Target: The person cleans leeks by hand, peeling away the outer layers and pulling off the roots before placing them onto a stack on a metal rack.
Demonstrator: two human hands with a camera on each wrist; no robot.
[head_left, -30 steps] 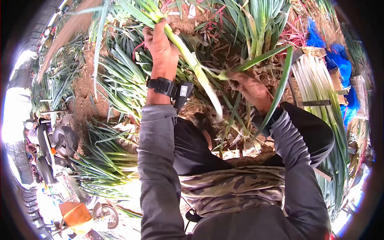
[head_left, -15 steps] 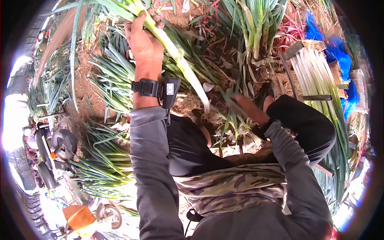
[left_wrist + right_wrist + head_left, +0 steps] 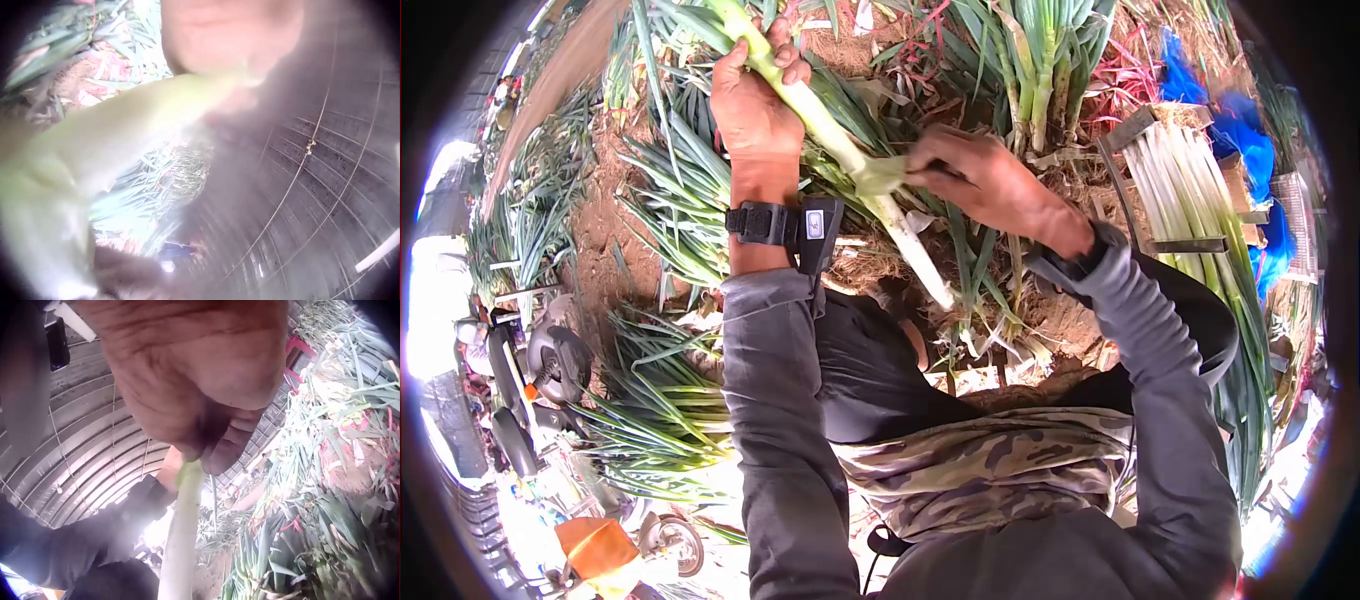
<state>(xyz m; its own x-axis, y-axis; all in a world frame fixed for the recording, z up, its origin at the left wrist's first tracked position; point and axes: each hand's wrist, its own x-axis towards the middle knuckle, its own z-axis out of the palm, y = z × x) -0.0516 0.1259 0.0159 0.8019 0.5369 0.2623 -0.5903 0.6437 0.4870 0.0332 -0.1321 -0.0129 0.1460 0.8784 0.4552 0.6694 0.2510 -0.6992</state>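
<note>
In the head view the left hand [image 3: 758, 105] grips a thick leek [image 3: 820, 122] by its green upper part, the white end slanting down to the right. The right hand [image 3: 990, 180] pinches a pale outer leaf [image 3: 882, 176] that stands away from the middle of the stalk. The right wrist view shows the right hand's curled fingers [image 3: 228, 440] at the leek's white shaft [image 3: 181, 544]. Up close and blurred, the leek [image 3: 119, 128] crosses the left wrist view below the left hand [image 3: 231, 37].
Leek bundles lie on the soil at left [image 3: 680, 190] and stand at the top [image 3: 1040, 60]. Trimmed white leeks [image 3: 1185, 185] rest in a metal-barred frame at right, beside blue plastic [image 3: 1240, 140]. Peeled scraps [image 3: 1000, 330] lie between the legs. Motorcycles [image 3: 555, 350] stand far left.
The right hand pulled a green leaf off, dropped low to the right, and has come back up to the stalk, pinching another leaf. The left hand moved left with the leek.
</note>
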